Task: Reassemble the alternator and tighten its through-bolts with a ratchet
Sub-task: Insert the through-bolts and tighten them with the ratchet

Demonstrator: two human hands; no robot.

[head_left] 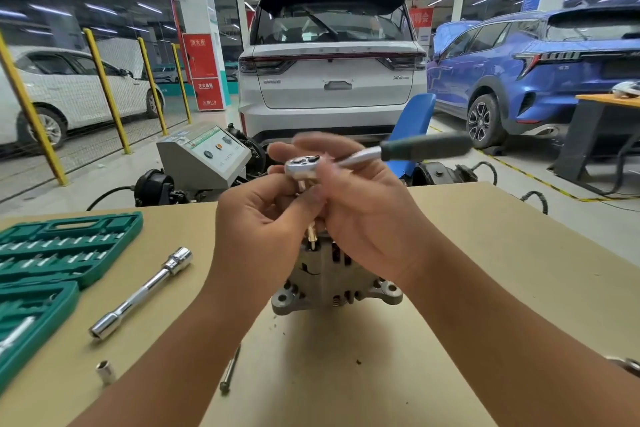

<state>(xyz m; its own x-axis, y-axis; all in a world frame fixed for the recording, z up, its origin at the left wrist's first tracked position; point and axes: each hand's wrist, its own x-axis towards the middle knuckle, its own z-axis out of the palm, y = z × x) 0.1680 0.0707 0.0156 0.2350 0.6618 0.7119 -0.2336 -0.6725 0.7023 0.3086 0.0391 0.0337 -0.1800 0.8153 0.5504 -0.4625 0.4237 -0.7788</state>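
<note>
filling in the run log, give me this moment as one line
both hands on ratchet above alternator | left hand at head | right hand grips | long bolt loose on table

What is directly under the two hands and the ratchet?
The grey metal alternator stands on the tan table; its lower housing and mounting ears show. Its top is covered by the left hand and right hand.

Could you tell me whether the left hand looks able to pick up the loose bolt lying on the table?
Probably yes, once freed: the bolt lies bare on the table beside the left forearm, nothing covering it. But the left hand currently pinches something under the ratchet head.
</note>
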